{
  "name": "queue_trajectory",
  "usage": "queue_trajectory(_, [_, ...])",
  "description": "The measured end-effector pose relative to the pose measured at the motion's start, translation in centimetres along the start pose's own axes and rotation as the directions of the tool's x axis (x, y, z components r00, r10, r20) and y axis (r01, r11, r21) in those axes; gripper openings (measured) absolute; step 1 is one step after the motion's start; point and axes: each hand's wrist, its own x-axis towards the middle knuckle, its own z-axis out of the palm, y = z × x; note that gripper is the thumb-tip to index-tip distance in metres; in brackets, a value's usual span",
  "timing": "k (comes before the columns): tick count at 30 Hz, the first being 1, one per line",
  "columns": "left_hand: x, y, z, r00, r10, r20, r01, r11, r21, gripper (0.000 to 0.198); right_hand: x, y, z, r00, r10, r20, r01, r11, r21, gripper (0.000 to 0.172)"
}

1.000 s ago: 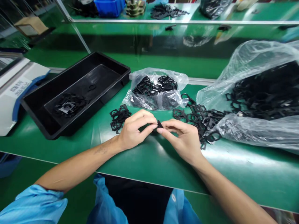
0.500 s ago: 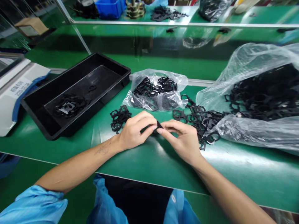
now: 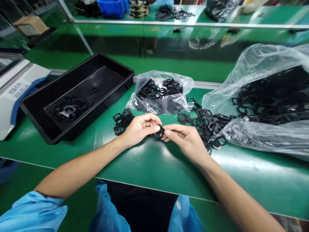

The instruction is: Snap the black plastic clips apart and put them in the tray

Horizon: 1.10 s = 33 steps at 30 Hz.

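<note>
Between my hands, just above the green table (image 3: 145, 164), is a small flat black part (image 3: 159, 132) with a round hole. My left hand (image 3: 140, 129) pinches its left side between thumb and fingers. At its right side, my right hand (image 3: 184, 138) is closed on it the same way; some of those fingertips are hidden behind the part. A small pile of similar black parts (image 3: 122, 120) lies just beyond my left hand. Beyond my right hand, more loose black parts (image 3: 202, 122) spread over the table.
A black tray (image 3: 116, 93) with several parts inside stands at the left. Clear plastic bags of black parts lie at the centre (image 3: 164, 104) and right (image 3: 253, 137). A white and blue device (image 3: 16, 93) sits far left. A raised shelf edge (image 3: 169, 23) crosses the back.
The black part has turned from edge-on to showing its face and hole. My left fingers have shifted along it, and both hands stay close together.
</note>
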Motion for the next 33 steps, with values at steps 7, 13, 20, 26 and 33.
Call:
queue_trajectory(7, [-0.3,0.1,0.4,0.999,-0.047,0.018,0.047,0.998,-0.040,0.021,-0.2,0.0,0.6,0.995,0.089,-0.045,-0.082,0.987,0.135,0.035])
queue_trajectory(13, [-0.1,-0.1,0.4,0.997,-0.081,0.018,0.083,0.991,-0.110,0.026,0.0,-0.2,0.2,0.991,0.131,-0.036,-0.124,0.981,0.146,0.034])
queue_trajectory(20, [-0.1,-0.4,0.3,0.998,-0.065,0.011,0.066,0.973,-0.223,0.023,0.1,-0.4,0.0,0.997,0.077,-0.014,-0.071,0.969,0.236,0.032])
queue_trajectory(26, [-0.4,-0.6,0.5,0.982,0.141,-0.123,-0.148,0.988,-0.046,0.023,-0.4,0.1,0.3,0.978,-0.148,-0.147,0.141,0.989,-0.053,0.027])
queue_trajectory(33, [-1.5,-0.4,0.9,0.900,0.426,-0.090,-0.365,0.850,0.380,0.010,-0.6,0.3,0.1,0.922,-0.336,-0.189,0.282,0.923,-0.263,0.015])
